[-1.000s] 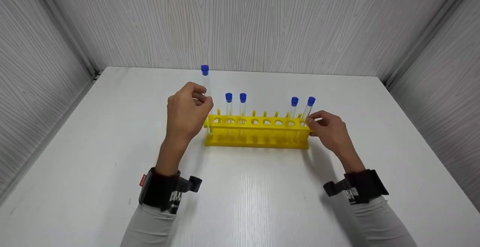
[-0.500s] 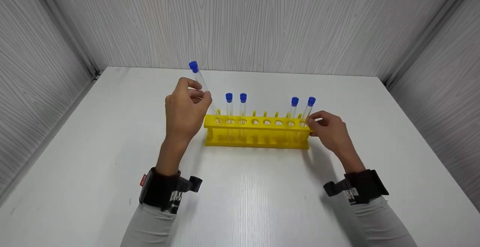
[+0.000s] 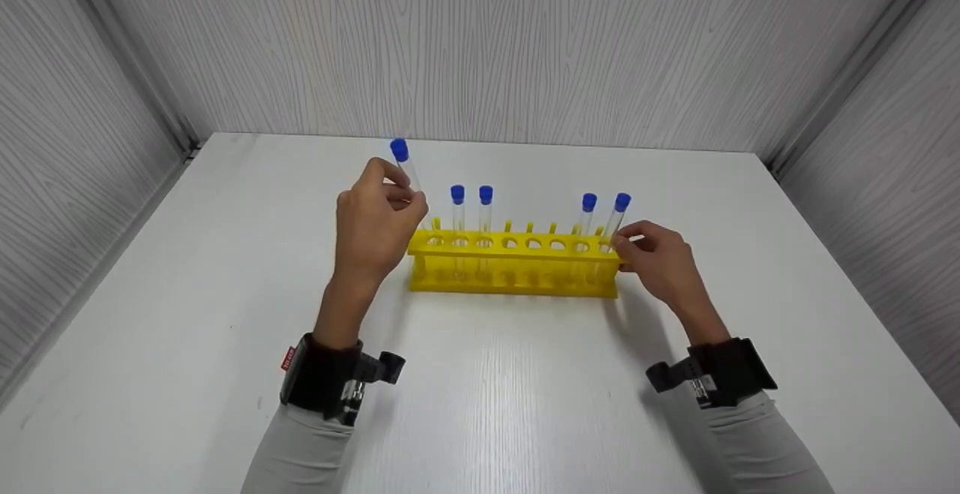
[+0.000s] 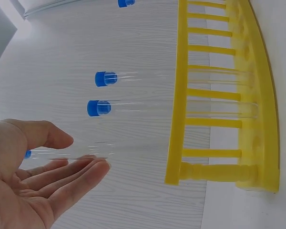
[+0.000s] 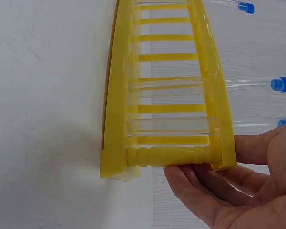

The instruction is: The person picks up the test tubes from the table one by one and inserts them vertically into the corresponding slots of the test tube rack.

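My left hand (image 3: 369,227) pinches a clear test tube (image 4: 90,151) with a blue cap (image 3: 399,150) between thumb and fingers. In the head view the tube leans with its cap to the left, and its lower part is over the leftmost hole of a yellow test tube rack (image 3: 517,290). The left wrist view has the tube's lower end right at the upper rail (image 4: 175,138). At the rack's other end my right hand (image 3: 660,257) grips the upper rail, its fingertips (image 5: 174,176) by the turned end post (image 5: 176,156).
Two capped tubes (image 3: 458,212) stand in the rack's left part. Two more (image 3: 588,216) are at its right end, the outermost leaning right. The rack stands on a white table (image 3: 495,389), with a grey wood-grain panel (image 3: 480,51) behind.
The held tube went from nearly upright at the rack's left end to tilted with its cap leftward. Since then it has come slightly down and right. The right hand and rack stay still.
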`<state>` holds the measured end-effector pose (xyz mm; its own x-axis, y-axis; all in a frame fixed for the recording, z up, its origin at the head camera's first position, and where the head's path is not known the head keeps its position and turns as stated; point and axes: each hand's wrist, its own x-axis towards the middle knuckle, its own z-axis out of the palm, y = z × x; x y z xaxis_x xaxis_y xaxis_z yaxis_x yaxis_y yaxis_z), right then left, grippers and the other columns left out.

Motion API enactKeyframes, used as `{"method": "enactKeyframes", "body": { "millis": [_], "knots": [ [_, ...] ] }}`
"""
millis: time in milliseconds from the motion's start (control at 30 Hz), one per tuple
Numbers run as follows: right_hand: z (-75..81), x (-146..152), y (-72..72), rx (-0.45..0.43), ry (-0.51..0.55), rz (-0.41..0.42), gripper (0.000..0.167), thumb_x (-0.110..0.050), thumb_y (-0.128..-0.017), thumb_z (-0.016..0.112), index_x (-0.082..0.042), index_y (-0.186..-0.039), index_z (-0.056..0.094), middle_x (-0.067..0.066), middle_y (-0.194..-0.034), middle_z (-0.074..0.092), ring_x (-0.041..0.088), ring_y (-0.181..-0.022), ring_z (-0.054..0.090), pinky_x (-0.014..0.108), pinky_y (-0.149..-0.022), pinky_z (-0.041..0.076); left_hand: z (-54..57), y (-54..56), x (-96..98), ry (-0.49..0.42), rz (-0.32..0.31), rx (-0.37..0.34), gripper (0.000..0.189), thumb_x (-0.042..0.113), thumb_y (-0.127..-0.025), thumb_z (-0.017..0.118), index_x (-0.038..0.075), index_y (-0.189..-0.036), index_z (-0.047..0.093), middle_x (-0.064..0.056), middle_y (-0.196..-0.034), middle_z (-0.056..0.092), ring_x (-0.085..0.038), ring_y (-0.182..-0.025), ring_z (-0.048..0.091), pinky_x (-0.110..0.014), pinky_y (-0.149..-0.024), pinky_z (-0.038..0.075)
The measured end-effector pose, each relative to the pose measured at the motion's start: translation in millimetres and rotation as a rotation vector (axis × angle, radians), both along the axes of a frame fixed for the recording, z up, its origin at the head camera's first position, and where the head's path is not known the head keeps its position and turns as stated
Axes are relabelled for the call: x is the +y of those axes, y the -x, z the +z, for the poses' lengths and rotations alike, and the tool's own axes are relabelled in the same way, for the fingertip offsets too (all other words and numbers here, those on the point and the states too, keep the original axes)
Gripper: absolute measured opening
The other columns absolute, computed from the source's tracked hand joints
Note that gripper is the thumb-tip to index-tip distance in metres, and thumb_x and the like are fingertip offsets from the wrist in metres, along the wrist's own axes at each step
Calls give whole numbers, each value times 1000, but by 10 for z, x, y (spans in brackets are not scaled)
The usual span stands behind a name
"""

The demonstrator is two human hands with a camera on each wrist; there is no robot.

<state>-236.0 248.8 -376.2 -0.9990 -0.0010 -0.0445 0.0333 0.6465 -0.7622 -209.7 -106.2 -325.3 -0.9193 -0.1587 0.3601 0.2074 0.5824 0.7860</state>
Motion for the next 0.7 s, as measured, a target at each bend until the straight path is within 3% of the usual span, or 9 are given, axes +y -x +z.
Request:
{"method": "enactKeyframes", "body": {
  "millis": [700],
  "knots": [
    [-16,6,8,6,2,7,38,-33,-105,53,-4,-128,62,21,-123,67,37,-105,71,46,-96,57,-132,62,68,81,-46,-29,21,9,-92,69,1,-112,69,-16,-103,77,-27,-95,76,-38,-87,61]
  ]
}}
